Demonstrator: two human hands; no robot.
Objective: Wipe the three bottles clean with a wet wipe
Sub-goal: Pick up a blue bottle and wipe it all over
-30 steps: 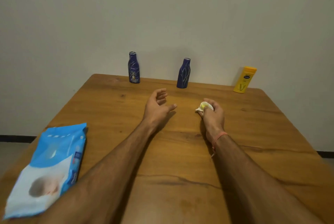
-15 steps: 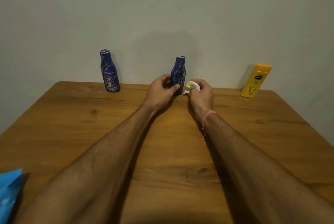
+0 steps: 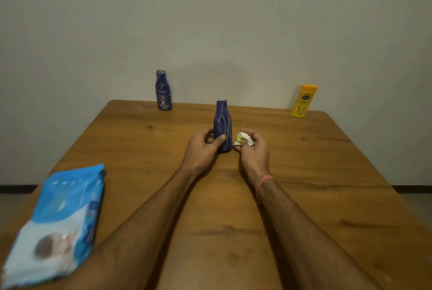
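The left hand (image 3: 202, 147) held a blue bottle (image 3: 223, 126) low down, with the thumb across the front and the fingers curled round the far side. The bottle stood up straight in the middle of the wooden table (image 3: 304, 172), and its bottom looked like it was on the wood, though I could not tell for sure. Thin pale lines ran up and down it. The right hand (image 3: 253, 149) was just beside the bottle, on its right. Its fingers were curled round a balled-up wipe (image 3: 244, 139), which was white with a bit of yellow on it. The wipe was very near the bottle, but it did not look like it was touching it. A thin red band (image 3: 263, 183) went round the right wrist. A second blue bottle (image 3: 163, 90) stood at the back edge of the table, to the left, close to the wall (image 3: 210, 20). A yellow bottle (image 3: 303, 100) stood at the back edge too, far over on the right, well away from both hands. All three bottles were upright. A blue and white wipe pack (image 3: 58, 222) lay flat near the front left edge of the table, beside the left arm. It had a blurry picture on its white part that was too fuzzy to make out. Both arms were bare and reached out over the table
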